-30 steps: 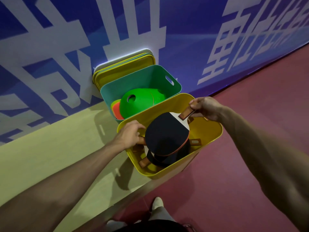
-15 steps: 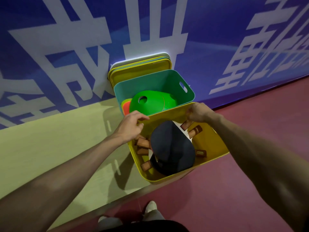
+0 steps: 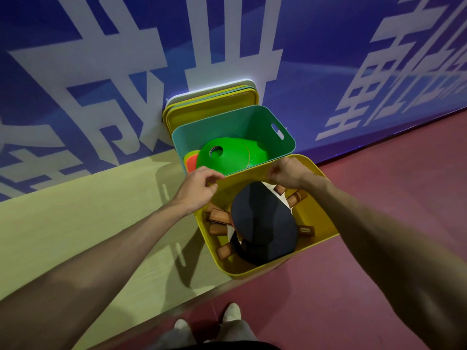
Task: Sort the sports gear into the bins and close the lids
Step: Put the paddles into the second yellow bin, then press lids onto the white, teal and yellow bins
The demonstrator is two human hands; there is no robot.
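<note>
1. Red floor [image 3: 353, 286] lies right under you, and the toes of your two pale shoes [image 3: 231, 314] show at the bottom edge. A yellow-green strip of flooring [image 3: 75, 236] runs along to the left.
2. The yellow bin [image 3: 252, 270] stands nearest you, straddling the line where the two floor colours meet, with its lid off.
3. Inside it lies a pile of table tennis paddles [image 3: 265, 223]. Dark rubber faces are on top and brown wooden handles stick out to the left, right and back. They sit wholly within the bin walls.
4. Your left hand [image 3: 199, 188] is at the bin's far left corner, thumb on top of the rim and fingers curled under it, pinching the edge.
5. Your right hand [image 3: 288, 173] is on the far rim towards the right, knuckles up and fingers curled down over the edge, gripping it. Neither hand holds a paddle.
6. Just behind, touching the yellow bin's far wall, stands the teal bin [image 3: 232, 122], also open, with a slot handle in its right wall.
7. In it a green disc cone [image 3: 225, 157] lies tilted, and an orange one [image 3: 191, 161] peeks out at its left.
8. Behind the teal bin several lids [image 3: 209, 107], the front one yellow, lean upright against the wall.
9. The wall [image 3: 101, 46] is blue with large white characters.
</note>
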